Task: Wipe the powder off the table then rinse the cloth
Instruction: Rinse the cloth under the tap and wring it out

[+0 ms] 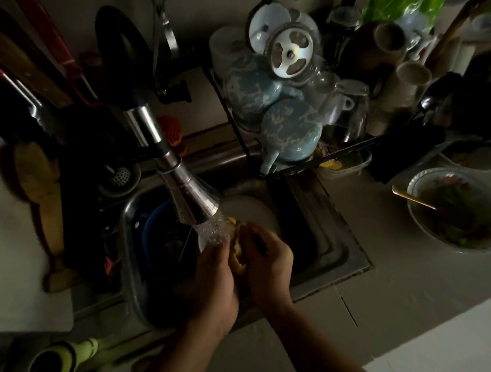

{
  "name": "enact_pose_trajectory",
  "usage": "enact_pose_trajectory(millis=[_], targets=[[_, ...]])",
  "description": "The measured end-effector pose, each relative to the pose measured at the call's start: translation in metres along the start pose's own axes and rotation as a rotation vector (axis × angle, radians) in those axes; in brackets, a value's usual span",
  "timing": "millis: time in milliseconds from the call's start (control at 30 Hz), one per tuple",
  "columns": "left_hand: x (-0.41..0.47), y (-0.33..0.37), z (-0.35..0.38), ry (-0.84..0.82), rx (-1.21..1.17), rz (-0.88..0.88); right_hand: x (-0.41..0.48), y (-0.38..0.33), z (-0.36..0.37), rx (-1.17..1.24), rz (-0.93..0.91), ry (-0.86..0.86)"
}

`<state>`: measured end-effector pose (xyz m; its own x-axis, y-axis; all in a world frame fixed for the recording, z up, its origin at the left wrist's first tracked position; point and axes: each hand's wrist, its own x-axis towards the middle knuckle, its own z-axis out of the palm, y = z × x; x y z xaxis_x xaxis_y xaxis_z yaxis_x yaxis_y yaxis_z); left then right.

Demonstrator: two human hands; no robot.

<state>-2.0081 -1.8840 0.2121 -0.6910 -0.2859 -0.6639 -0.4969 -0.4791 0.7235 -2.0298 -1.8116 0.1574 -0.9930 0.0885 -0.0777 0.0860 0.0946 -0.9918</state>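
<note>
— What's the room like from where you stand?

— A dim kitchen. A pale counter wraps around a steel sink set into it. Behind the sink a black dish rack is crowded with upturned blue mugs and glasses. To the right on the counter sits a bowl of leftovers with a spoon resting in it. To the left lies a white cutting board with a wooden spatula on it.

— And the cloth?

— The yellow cloth is over the sink basin, bunched up between both hands, right under the faucet. Water is running out of the spout onto it and onto the fingers.

— Which way does it lie?

— It's crumpled, so only a strip shows. That strip runs lengthwise away from the person, its far end poking up toward the spout and its near end tucked down between the palms.

— How are the hands?

— The left hand has its grip curled around the cloth from the left, and the right hand has its grip clenched on it from the right, the knuckles nearly touching. A white plate sits in the basin just beyond them.
</note>
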Motion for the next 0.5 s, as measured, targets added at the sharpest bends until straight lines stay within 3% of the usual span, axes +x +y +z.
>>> enact_pose_trajectory(millis=[100, 367, 433, 500], targets=[[-0.002, -0.003, 0.004, 0.020, 0.020, 0.003, 0.001, -0.004, -0.003, 0.082, 0.034, 0.006], [0.010, 0.014, 0.006, 0.033, 0.003, 0.093, 0.004, -0.006, -0.028, -0.054, -0.172, -0.426], [0.006, 0.008, 0.005, 0.009, 0.022, 0.111, 0.006, -0.007, -0.030, -0.086, -0.184, -0.406], [0.002, -0.002, 0.003, 0.005, 0.073, 0.164, 0.006, -0.008, -0.024, 0.030, -0.036, -0.263]])
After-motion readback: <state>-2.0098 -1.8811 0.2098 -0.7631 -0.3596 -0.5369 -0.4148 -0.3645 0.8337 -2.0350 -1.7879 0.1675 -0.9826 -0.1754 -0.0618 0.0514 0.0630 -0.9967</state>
